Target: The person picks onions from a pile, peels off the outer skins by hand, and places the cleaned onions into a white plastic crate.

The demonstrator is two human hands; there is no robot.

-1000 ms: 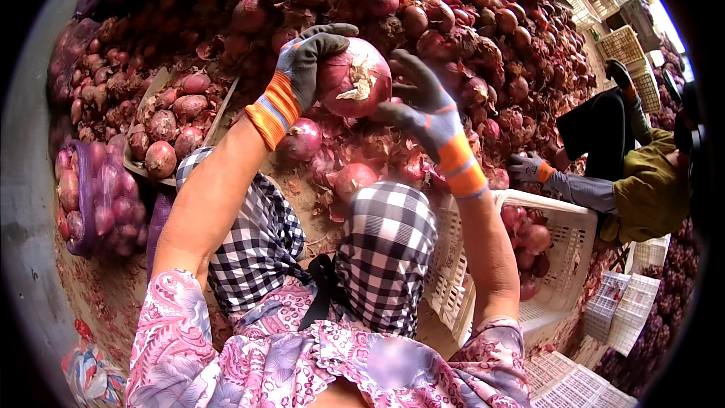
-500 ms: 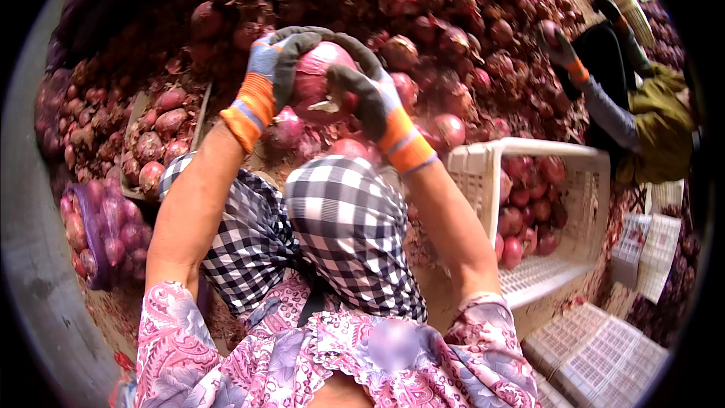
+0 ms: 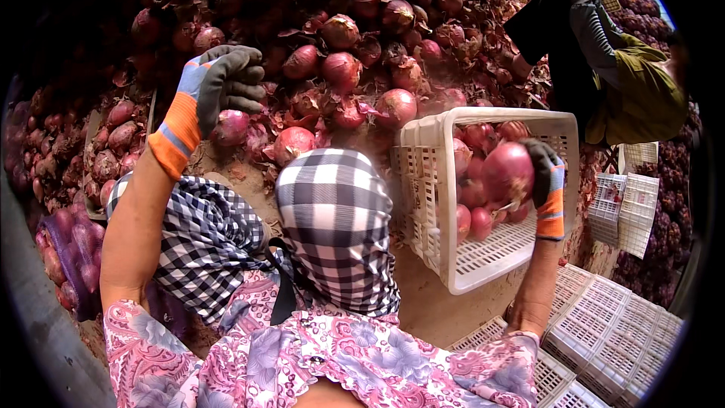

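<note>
My right hand (image 3: 545, 174), in a grey-palmed glove with an orange cuff, grips a large red onion (image 3: 507, 172) from its right side. This onion is over the white plastic crate (image 3: 445, 261), which has several smaller red onions (image 3: 476, 193) in it. My left hand (image 3: 229, 85), gloved alike, is raised in front of the onion pile, its fingers loosely bent and somewhat apart, with nothing seen in it. Just below its fingers lies a red onion (image 3: 230, 127) on the pile's near edge.
A large heap of red onions (image 3: 341, 69) and loose skins spreads ahead. At left stand a box of onions (image 3: 121, 136) and a purple mesh bag (image 3: 72, 257). White crates (image 3: 596, 325) are stacked at lower right. Another person (image 3: 634, 91) bends at far right.
Both hands held the large onion over the pile. My left hand has let go and moved left; my right hand has carried the onion right, over the crate.
</note>
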